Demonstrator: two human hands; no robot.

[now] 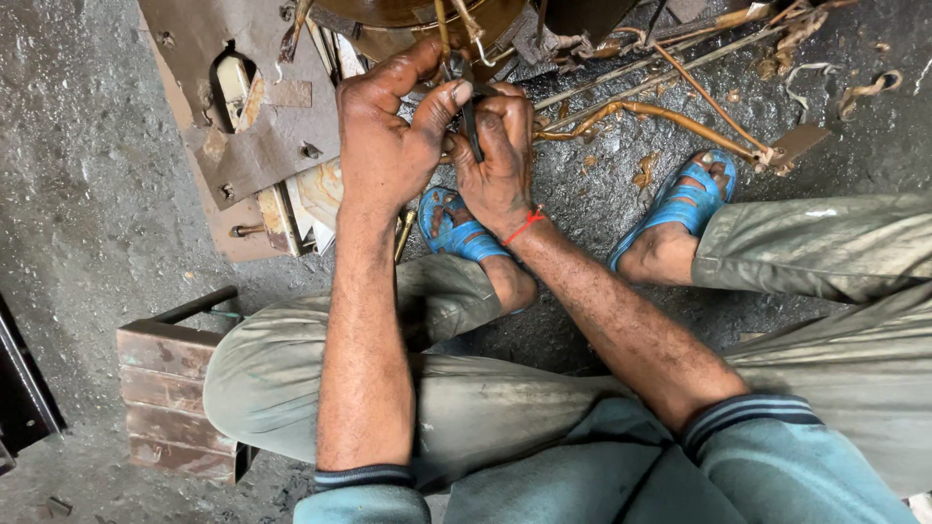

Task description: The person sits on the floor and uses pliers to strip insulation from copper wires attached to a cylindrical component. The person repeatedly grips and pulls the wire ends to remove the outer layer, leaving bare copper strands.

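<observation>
My left hand (388,136) and my right hand (500,160) meet just below a rusty round metal housing (417,15) at the top of the head view. My right hand is closed around a dark slim tool (470,121), maybe pliers, held upright. The thumb and fingers of my left hand pinch the tool's top end and a thin copper wire (442,29) that runs up into the housing. What the tool's tip grips is hidden by my fingers. A red thread circles my right wrist.
Bent copper tubes (670,114) trail right across the dirty grey floor to a small metal plate (796,144). A brown perforated metal sheet (243,136) lies at upper left. I sit on a low wooden stool (165,388), my feet in blue sandals (684,199).
</observation>
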